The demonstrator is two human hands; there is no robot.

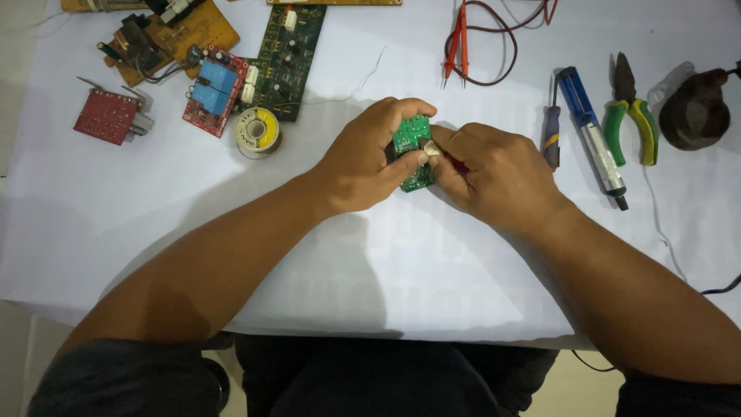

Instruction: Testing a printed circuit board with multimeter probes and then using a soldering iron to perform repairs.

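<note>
My left hand (367,158) grips a small green circuit board (411,143) above the middle of the white table, thumb across its face. My right hand (490,174) closes on the board's right edge, pinching a small pale part there; a bit of red shows under its fingers. Most of the board is hidden by both hands.
At the back left lie a solder spool (257,130), a red relay board (216,89), a dark green board (289,54), a brown board (170,38) and a small red board (108,116). Red probe leads (463,46), a screwdriver (549,127), a blue desoldering pump (593,135), green pliers (633,112) and a dark round object (695,112) lie at right.
</note>
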